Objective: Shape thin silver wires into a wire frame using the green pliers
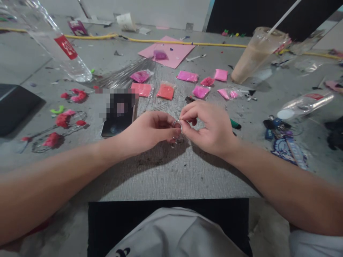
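Note:
Over the grey table (171, 182), my two hands meet in the middle of the view. My left hand (152, 130) has its thumb and fingers closed on a small piece of looped thin wire (176, 122). Thumb and fingertips of my right hand (210, 125) pinch the same wire from the other side. Its lower end hangs beneath the fingertips and is too fine to make out clearly. Just beyond my right hand, a tool with a green and black handle (235, 124) is partly hidden. A phone (116, 126) lies left of my left hand.
Pink and orange packets (166, 91) lie beyond my hands, with a bundle of thin wires (120, 75) behind. Red fluffy wire pieces (63, 120) are at left. A water bottle (64, 53), an iced drink cup (248, 53), a lying bottle (305, 103) and keys (278, 126) stand around.

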A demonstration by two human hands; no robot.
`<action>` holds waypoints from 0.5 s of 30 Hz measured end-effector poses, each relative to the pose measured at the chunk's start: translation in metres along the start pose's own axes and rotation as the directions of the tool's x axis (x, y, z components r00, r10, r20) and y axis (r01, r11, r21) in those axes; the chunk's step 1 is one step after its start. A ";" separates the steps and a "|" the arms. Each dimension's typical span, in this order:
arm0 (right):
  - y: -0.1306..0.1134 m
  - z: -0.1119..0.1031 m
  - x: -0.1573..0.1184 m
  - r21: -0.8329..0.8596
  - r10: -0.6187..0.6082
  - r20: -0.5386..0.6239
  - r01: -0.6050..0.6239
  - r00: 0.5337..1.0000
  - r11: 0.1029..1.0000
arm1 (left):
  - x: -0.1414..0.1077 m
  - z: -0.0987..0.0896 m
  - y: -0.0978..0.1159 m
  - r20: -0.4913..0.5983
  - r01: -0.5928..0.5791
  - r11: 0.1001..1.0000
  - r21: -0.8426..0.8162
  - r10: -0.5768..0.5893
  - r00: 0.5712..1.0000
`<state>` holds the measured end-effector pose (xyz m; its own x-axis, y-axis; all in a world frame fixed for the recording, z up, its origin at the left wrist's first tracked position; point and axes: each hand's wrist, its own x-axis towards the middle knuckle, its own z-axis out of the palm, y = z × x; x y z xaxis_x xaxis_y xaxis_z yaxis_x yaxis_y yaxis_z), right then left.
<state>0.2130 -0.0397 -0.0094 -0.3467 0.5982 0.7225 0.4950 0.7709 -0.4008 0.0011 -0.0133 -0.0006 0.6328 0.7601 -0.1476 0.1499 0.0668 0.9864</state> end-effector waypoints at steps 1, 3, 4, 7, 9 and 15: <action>0.001 0.000 0.000 -0.010 -0.017 -0.015 0.017 1.000 1.000 | 0.000 0.000 -0.001 0.004 0.000 1.000 -0.016 0.000 1.000; 0.002 0.000 0.001 0.008 0.004 -0.033 -0.004 0.999 1.000 | 0.000 0.001 -0.002 0.003 -0.004 0.998 -0.065 0.004 1.000; 0.003 -0.001 0.001 0.029 0.032 -0.031 -0.031 0.999 0.999 | 0.000 0.002 -0.003 0.002 -0.004 0.996 -0.091 0.005 1.000; 0.007 -0.001 0.002 0.094 0.098 -0.003 -0.097 0.995 0.991 | 0.000 0.004 -0.001 0.018 0.020 0.989 -0.146 -0.018 1.000; 0.009 -0.001 0.002 0.103 0.097 0.017 -0.098 0.995 0.990 | 0.000 0.005 0.001 0.007 0.048 0.984 -0.172 -0.047 0.999; 0.008 -0.001 0.003 0.115 0.134 0.007 -0.134 0.991 0.984 | 0.000 0.007 0.003 -0.019 0.080 0.971 -0.225 -0.087 0.996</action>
<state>0.2171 -0.0326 -0.0098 -0.2827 0.6978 0.6582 0.4421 0.7037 -0.5562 0.0065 -0.0179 0.0017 0.6030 0.7635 -0.2312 0.0256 0.2712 0.9622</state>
